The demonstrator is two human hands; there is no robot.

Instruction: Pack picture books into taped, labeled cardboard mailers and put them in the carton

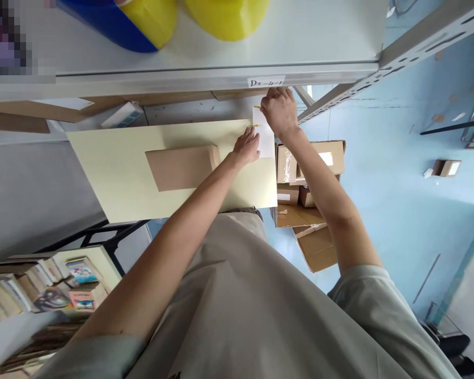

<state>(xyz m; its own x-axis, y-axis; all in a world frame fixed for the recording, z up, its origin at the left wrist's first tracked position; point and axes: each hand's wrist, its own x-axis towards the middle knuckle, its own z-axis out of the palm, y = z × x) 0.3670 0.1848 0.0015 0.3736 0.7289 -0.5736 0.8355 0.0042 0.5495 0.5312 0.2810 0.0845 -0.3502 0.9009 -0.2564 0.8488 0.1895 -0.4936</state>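
A white sheet of paper (266,143) lies at the right end of a pale yellow board (114,173). My left hand (247,147) rests at the sheet's left edge, its fingers stretched out and flat. Over the sheet's upper part is my right hand (279,111), closed with the fingers curled in; what it holds, if anything, is hidden. Two small yellow bits show along the sheet's left edge, one beside each hand. A closed brown cardboard box (181,168) lies on the board, left of my left hand.
Above my hands runs a grey metal shelf (300,47) with a handwritten label (266,81) and yellow-and-blue objects on top. A slotted post (434,39) rises at right. Open cardboard boxes (314,213) stand on the blue floor. Books (43,273) fill a rack at lower left.
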